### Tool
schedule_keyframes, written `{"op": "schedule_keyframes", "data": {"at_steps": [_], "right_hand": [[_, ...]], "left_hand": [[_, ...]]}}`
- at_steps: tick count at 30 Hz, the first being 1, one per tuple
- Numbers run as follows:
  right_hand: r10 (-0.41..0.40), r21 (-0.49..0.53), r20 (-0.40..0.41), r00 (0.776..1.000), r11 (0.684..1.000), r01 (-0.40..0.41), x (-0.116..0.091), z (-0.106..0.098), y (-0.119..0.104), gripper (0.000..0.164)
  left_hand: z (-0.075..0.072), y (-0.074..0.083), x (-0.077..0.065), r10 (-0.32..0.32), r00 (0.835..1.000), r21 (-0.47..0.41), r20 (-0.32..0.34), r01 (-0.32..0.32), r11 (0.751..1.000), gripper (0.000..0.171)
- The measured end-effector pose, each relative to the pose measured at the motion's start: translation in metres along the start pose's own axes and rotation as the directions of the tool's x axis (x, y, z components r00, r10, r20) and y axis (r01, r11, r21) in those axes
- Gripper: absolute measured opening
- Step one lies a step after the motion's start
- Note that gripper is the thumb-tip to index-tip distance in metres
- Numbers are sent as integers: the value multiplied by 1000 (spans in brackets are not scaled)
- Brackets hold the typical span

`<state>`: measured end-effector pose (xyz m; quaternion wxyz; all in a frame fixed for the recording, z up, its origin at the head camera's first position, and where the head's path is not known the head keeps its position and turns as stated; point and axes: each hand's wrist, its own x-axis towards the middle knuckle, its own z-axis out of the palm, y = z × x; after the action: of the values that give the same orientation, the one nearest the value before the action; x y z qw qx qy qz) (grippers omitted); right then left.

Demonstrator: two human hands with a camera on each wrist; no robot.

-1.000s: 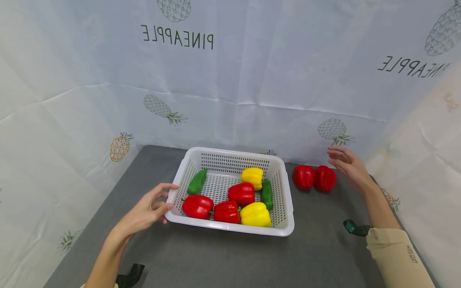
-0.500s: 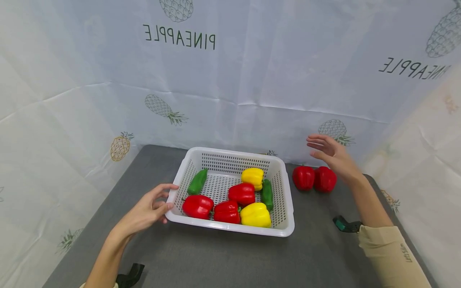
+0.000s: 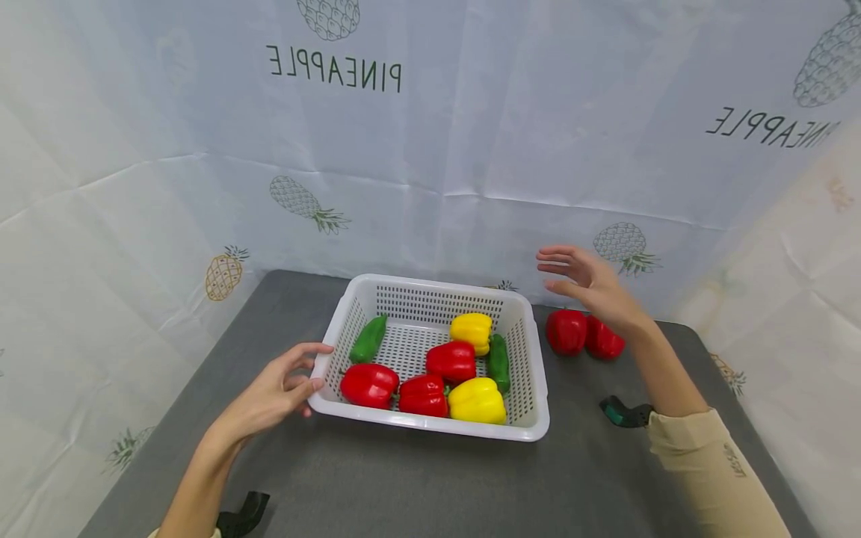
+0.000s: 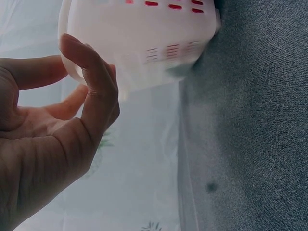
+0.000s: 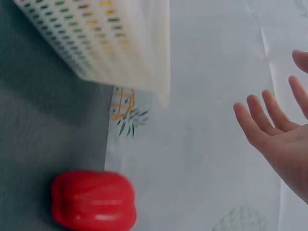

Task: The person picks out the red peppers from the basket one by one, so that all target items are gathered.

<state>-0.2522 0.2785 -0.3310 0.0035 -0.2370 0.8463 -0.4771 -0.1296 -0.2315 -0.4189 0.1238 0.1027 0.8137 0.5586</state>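
Observation:
A white plastic basket (image 3: 430, 427) stands on the grey table, and my left hand (image 3: 274, 388) grips its left rim between thumb and fingers. In the left wrist view those curled fingers (image 4: 98, 94) lie at the basket's edge. Inside are red bell peppers (image 3: 369, 385), yellow bell peppers (image 3: 477, 401) and green peppers (image 3: 368, 340). My right hand (image 3: 592, 288) is raised, holding nothing, its fingers loosely spread above two red bell peppers (image 3: 566, 332) right of the basket. The wrist partly covers the farther right pepper (image 3: 603, 338).
A white curtain printed with pineapples (image 3: 430, 149) hangs behind the table and along both sides. The grey tabletop (image 3: 430, 486) stretches in front of the basket. Dark wrist-camera mounts (image 3: 625, 412) stick out from both forearms.
My right hand has moved left, from right of the two loose red bell peppers to above them, nearer the basket. The left hand and the basket have stayed in place.

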Motion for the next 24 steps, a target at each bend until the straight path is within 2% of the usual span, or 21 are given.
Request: {"op": "schedule_keyframes", "data": {"at_steps": [7, 13, 17, 24], "right_hand": [[-2, 26, 92, 996, 1000, 0, 17, 20, -15, 54], [-40, 17, 181, 983, 999, 37, 34, 37, -31, 54], [-73, 40, 270, 960, 997, 65, 44, 51, -42, 53], [-79, 110, 411, 908, 993, 36, 62, 84, -56, 49]], "left_hand": [[0, -1, -1, -11, 1000, -5, -5, 11, 1000, 64], [1, -1, 1, -9, 1000, 8, -6, 9, 1000, 64], [1, 0, 1, -8, 1000, 10, -1, 8, 1000, 63], [2, 0, 0, -16, 1000, 7, -3, 16, 1000, 64]]}}
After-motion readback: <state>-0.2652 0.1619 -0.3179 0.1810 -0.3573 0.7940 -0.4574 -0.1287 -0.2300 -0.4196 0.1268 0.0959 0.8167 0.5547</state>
